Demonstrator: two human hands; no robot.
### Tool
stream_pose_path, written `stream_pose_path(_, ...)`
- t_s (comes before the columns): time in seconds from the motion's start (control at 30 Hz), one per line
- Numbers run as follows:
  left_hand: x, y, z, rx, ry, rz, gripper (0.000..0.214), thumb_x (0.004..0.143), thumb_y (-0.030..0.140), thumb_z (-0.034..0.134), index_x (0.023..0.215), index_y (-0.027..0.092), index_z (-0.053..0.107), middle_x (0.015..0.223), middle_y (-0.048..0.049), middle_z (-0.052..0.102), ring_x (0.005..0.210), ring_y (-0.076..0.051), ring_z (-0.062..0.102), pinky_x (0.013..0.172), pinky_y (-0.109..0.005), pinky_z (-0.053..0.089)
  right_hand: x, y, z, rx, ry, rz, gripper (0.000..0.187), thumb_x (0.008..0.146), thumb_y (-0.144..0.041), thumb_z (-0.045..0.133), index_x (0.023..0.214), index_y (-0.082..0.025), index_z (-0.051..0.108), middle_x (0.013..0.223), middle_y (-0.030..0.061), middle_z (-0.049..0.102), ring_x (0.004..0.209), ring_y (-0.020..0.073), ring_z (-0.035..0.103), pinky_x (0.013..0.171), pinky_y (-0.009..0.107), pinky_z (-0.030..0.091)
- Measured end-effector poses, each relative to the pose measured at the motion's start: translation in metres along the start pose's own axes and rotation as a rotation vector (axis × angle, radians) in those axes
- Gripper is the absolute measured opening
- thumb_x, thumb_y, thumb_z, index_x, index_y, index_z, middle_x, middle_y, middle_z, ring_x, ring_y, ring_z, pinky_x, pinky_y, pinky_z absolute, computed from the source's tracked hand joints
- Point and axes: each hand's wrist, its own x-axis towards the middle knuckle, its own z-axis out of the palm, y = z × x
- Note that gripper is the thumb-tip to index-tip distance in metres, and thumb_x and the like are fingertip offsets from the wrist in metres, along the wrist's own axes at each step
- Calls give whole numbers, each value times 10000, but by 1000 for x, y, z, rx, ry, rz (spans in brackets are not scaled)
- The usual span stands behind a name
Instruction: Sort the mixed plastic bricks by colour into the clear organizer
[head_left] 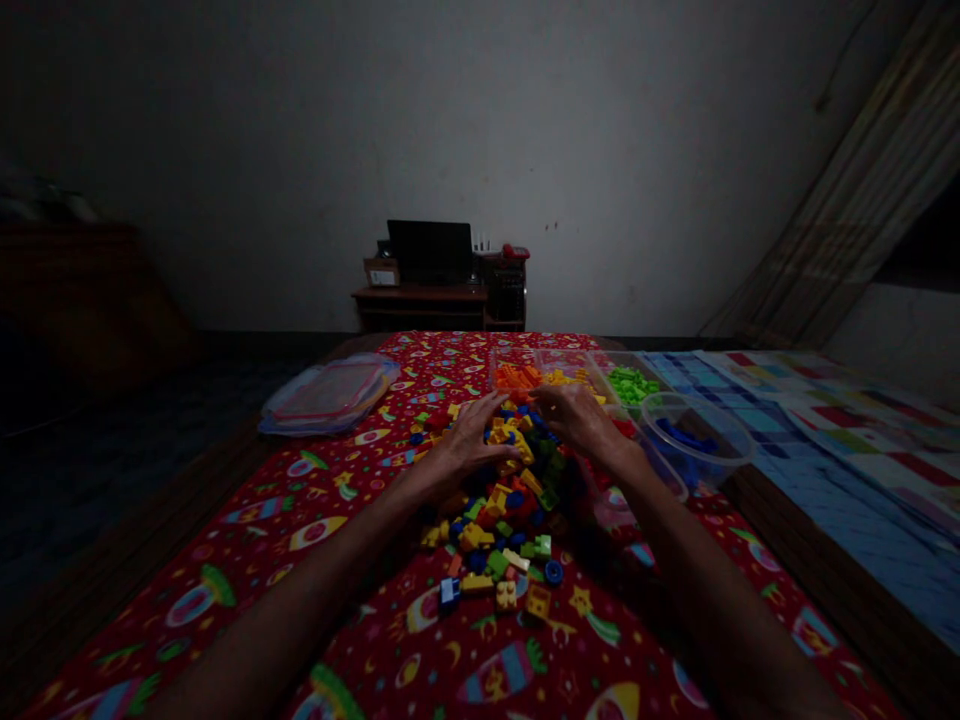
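A heap of small plastic building bricks (504, 520) in yellow, blue, red, green and orange lies on a red patterned cloth (420, 660). My left hand (466, 440) rests on the heap's far left side, fingers spread and curled down into the bricks. My right hand (577, 418) reaches over the far end of the heap, fingers bent down among the bricks near the containers. I cannot make out whether either hand has hold of a brick.
Clear tubs beyond the heap hold orange bricks (516, 376), yellow bricks (561, 377) and green bricks (631, 384); a round clear tub (705, 432) holds blue ones. Stacked clear lids (330, 394) lie far left. A chequered mat (825, 440) lies right. A desk with a screen (431, 262) stands at the wall.
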Motion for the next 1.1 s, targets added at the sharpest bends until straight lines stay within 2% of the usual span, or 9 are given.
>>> stream_pose_path(0.17,-10,-14,-21,-37,-67,-18,459,708,483,667,1082,218,680,1385,-96,497,1254,-304,459,1052,-435,359,-3,-7,4,121,-135,-89,217,822,-112,522,975,-149,670,789,65,649,671,139,540,605,249,362)
stream_pose_path(0.3,-15,-14,-32,-52,-36,-67,321,716,417,633,922,192,734,1128,-87,680,1041,-270,608,922,-369,459,-6,-15,6,93,-152,-122,222,821,-155,579,1026,-177,661,878,86,653,767,167,566,660,260,391)
stream_pose_path(0.4,-14,-13,-36,-1,-1,-103,314,684,392,650,908,194,745,971,-68,723,937,-262,637,865,-343,472,-6,-17,9,78,-213,-129,152,829,-206,595,952,-163,672,787,65,637,673,143,536,602,245,355)
stream_pose_path(0.47,-13,-15,-38,9,6,-133,310,681,388,642,906,204,749,928,-50,731,890,-253,646,827,-324,478,-5,-16,12,69,-238,-138,133,825,-171,574,917,-155,668,725,39,615,609,116,491,562,235,309)
stream_pose_path(0.6,-13,-23,-40,-47,17,-219,355,678,413,625,947,211,741,863,-19,732,804,-228,648,750,-293,483,-3,-14,11,3,-223,-125,179,817,-87,487,843,-152,652,617,-3,544,523,84,380,520,247,224)
stream_pose_path(0.7,-14,-25,-40,-152,30,-268,428,660,448,626,972,175,733,777,-16,716,734,-215,633,674,-279,478,-5,-17,6,-45,-199,-119,172,858,-142,474,801,-156,636,599,-9,517,502,81,331,516,262,198)
stream_pose_path(0.87,-17,-11,-45,-342,63,-329,518,645,467,639,1045,144,704,724,-7,691,669,-182,602,566,-233,440,-15,-26,13,-124,-238,-190,163,827,-335,618,799,-175,632,691,17,567,586,105,413,548,254,228)
stream_pose_path(1.0,-19,-8,-48,-402,52,-349,521,635,469,672,1045,149,704,783,-22,707,687,-184,610,584,-236,448,-21,-25,29,-183,-182,-184,112,824,-279,625,821,-168,625,785,52,596,687,131,474,605,253,275)
stream_pose_path(1.1,-19,-13,-49,-423,30,-339,551,635,495,685,1063,148,694,846,-42,717,745,-208,633,631,-259,473,-17,-20,28,-92,-210,-199,88,837,-248,603,797,-170,609,751,31,582,649,117,466,594,244,281)
